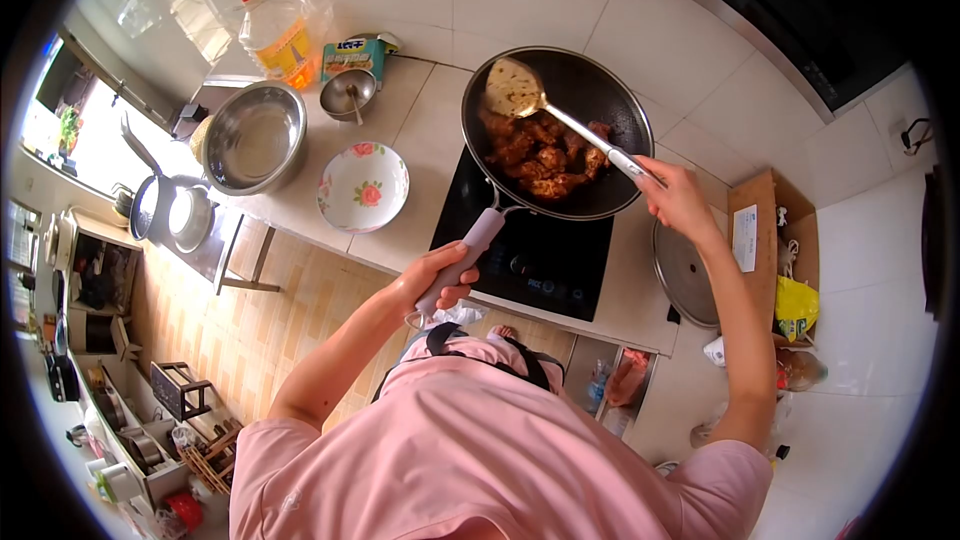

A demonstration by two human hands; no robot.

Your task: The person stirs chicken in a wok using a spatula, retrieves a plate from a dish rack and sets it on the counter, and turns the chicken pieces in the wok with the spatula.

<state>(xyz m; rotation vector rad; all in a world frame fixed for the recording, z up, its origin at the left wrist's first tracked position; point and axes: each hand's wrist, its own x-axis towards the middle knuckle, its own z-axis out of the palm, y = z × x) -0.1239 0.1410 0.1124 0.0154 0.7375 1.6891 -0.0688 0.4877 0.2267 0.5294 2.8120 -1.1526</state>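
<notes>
My left hand [440, 275] is wrapped round the pale purple handle of a dark wok [625, 120], which is over the black cooktop [540, 265]. In my right hand [675, 198] is the handle of a spatula [515, 90], whose broad, sauce-smeared blade is at the wok's far left side. Browned, glossy chunks of meat [548, 160] lie together in the wok, below the blade. To the left of the wok, a white plate [365, 187] with pink flowers rests on the counter. My fingers partly cover both handles.
Left on the counter are a large steel bowl [255, 135], a small metal bowl [348, 95] with a spoon, and an oil bottle [275, 40]. To the right stand a round lid [688, 275] and a cardboard box [755, 240]. An open drawer [610, 390] is below the counter.
</notes>
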